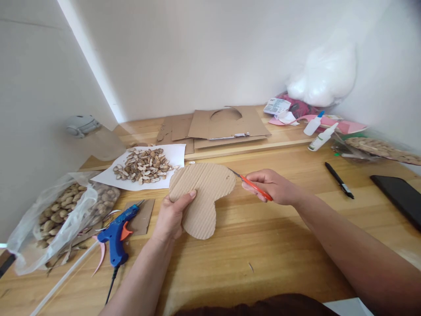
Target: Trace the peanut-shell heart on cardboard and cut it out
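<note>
A heart-shaped piece of corrugated cardboard (204, 193) is held up over the wooden table, its notch facing right and down. My left hand (174, 210) grips its lower left edge, the thumb flat on the front face and the other fingers hidden behind. In my right hand (269, 186) is a pair of scissors (255, 188) with orange-red handles. The blades point up and left and reach the upper right edge of the cardboard. Whether the blades are parted, I cannot tell.
Left are a blue glue gun (116, 235), a bag of peanuts (59, 210) and peanut shells (144, 164) on white paper. Behind lie cut cardboard sheets (197, 127). Right are glue bottles (322, 138), a black pen (338, 180) and a dark phone (397, 197).
</note>
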### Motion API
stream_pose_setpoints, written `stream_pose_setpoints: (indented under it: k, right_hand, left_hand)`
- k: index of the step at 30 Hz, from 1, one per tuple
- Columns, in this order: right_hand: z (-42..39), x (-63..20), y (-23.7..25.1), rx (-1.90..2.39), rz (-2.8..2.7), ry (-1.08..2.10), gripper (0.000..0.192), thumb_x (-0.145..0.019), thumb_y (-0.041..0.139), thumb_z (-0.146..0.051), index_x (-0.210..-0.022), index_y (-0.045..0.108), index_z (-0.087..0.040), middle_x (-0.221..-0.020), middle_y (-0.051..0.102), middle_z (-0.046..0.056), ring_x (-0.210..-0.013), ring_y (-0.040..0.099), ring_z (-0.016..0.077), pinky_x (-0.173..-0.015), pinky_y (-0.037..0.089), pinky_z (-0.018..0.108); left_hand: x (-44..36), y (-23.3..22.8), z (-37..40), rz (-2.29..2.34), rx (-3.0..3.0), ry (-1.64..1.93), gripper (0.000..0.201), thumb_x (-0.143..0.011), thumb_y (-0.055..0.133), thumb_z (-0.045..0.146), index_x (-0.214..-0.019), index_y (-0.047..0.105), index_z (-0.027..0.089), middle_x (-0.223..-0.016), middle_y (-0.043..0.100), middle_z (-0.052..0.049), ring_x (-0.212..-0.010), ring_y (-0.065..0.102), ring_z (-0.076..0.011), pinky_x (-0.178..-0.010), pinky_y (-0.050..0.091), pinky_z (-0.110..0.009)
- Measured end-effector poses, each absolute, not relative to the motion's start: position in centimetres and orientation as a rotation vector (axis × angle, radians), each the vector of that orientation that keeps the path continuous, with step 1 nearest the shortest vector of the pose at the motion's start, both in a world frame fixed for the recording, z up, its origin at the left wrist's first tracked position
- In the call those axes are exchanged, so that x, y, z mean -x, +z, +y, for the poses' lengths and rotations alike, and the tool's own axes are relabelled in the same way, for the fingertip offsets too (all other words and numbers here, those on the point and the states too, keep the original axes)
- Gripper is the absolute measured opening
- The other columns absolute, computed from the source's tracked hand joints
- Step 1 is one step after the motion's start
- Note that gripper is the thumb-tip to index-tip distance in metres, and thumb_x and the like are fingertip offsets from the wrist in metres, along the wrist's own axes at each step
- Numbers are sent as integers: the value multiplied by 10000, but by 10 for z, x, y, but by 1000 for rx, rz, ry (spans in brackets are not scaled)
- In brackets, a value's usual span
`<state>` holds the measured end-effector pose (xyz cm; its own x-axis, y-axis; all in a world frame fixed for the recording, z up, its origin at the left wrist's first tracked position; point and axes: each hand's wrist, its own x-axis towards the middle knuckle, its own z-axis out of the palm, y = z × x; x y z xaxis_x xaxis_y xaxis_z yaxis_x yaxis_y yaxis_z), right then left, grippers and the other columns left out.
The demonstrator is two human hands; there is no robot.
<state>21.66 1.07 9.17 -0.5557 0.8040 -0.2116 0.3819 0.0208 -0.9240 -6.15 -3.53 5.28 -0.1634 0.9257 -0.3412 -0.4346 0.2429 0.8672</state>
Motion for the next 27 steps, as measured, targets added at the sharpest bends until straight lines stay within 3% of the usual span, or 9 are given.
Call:
stream_pose_setpoints:
  k: [9,14,21,24,27]
  right_hand:
    - [13,-213,80,1203,-1831,1528,461,-883,585,-561,-643,433,-198,-551,392,-50,-492,365,90,-503,244,270]
    - [16,-202,69,1145,-1568,1599,426,-815,675,-543,-685,481,-187,-680,460,-37,-509,439,75,-508,252,257]
    - [8,-179,58,1164,-1284,1570,377,-720,770,-517,-826,617,-190,-705,597,-7,-547,426,89,-496,285,248]
    - [9,-181,59,1159,-1190,1517,368,-691,795,-496,-817,631,-191,-679,554,-26,-567,430,92,-504,287,243]
    - [12,-189,66,1168,-1315,1539,341,-668,817,-436,-726,606,-176,-627,487,-51,-553,388,76,-516,269,239]
  left_hand:
    - [60,53,-36,1179,-542,1292,463,-594,894,267,-991,712,113,-868,761,-74,-709,717,-216,-707,610,-356]
    - [61,50,-35,1131,-524,1341,508,-622,884,266,-1081,707,145,-982,764,-76,-806,724,-211,-739,593,-319]
    - [46,43,-42,1122,-546,1288,533,-622,891,297,-1097,711,135,-1087,750,-110,-965,709,-241,-852,560,-326]
    - [45,39,-45,1051,-583,1212,517,-630,884,266,-1109,721,157,-1068,757,-98,-949,709,-234,-825,561,-315]
    - [50,40,-44,1013,-608,1100,380,-686,846,314,-1018,756,153,-973,767,-92,-820,704,-199,-715,548,-272]
